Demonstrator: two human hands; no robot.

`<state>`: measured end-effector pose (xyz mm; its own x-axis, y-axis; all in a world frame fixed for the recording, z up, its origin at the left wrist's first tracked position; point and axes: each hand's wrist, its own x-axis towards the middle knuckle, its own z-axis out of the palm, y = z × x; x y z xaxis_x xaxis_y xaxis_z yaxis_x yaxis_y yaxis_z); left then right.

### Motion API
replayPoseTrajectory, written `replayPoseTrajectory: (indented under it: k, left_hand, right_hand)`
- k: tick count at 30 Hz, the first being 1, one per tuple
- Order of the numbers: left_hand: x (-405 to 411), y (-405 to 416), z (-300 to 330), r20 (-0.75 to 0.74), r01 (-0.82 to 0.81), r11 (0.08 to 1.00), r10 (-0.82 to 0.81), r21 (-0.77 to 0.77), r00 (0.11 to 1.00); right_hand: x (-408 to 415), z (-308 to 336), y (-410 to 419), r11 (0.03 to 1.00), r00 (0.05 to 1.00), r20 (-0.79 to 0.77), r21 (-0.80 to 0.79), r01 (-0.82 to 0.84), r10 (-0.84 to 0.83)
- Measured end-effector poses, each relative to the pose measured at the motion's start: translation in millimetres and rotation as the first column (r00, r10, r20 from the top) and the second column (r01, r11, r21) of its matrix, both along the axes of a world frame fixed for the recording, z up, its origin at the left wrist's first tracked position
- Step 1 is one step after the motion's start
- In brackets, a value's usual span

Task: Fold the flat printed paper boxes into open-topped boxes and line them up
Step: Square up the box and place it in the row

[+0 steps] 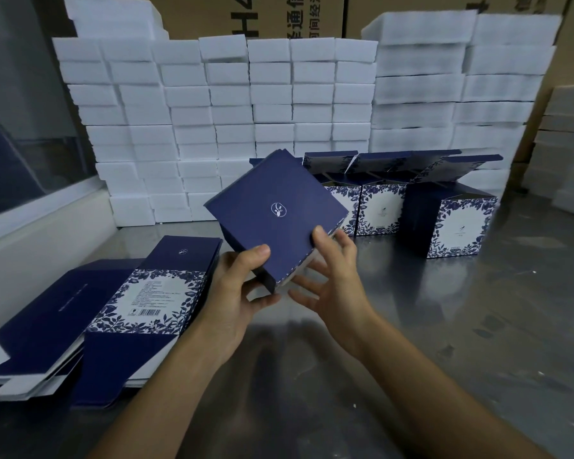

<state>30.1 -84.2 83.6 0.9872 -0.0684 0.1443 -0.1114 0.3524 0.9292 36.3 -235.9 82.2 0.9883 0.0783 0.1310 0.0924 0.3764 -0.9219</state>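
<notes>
White foam blocks (212, 104) are stacked in a wall across the far side of the steel surface (444, 326). In front of them on the right stand three folded boxes (458, 223) in a row, their top flaps up. At the near left lies a stack of flats (113, 309), printed navy with a floral band.

The box (275, 213) being worked is held up off the surface in the middle, tilted, its navy base panel turned toward the camera. The left hand (236, 293) holds its near corner, thumb on the base and fingers curled underneath. The right hand (332, 279) is spread, thumb tip pressing the right edge of the base, the fingers loose beside the wall.

It looks like thin card: light, stiff along the panels but easy to crease or dent, with a smooth printed skin that may slip. Judged from that, the best grip is at corners and fold lines, where the card is doubled, with flat fingers rather than a pinch mid-panel. The folded ones would tip easily if bumped.
</notes>
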Motion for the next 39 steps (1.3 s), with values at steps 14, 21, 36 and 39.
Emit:
replayPoseTrajectory:
  k: [14,21,36,39]
  left_hand:
    - [4.5,8.3,-6.9,-0.042,0.012,1.0,-0.012,0.0,0.999]
    - [3.3,6.8,-5.7,-0.036,0.014,1.0,-0.014,-0.003,0.999]
    - [6.2,17.5,9.4,-0.027,-0.452,0.885,0.452,-0.109,0.892]
    - [8.6,19.1,5.4,0.013,-0.515,0.857,0.515,-0.028,0.857]
  right_hand:
    - [-1.3,5.1,-7.6,0.995,0.981,-0.174,0.037,0.09,-0.082]
    - [-0.1,7.8,-12.5,0.988,0.98,-0.178,0.108,0.108,-0.087]
    - [1.2,0.7,-19.2,0.98,0.985,0.129,-0.147,0.131,-0.113]
    - [-1.1,-0.8,-16.7,0.941,0.953,0.262,-0.256,0.223,-0.154]
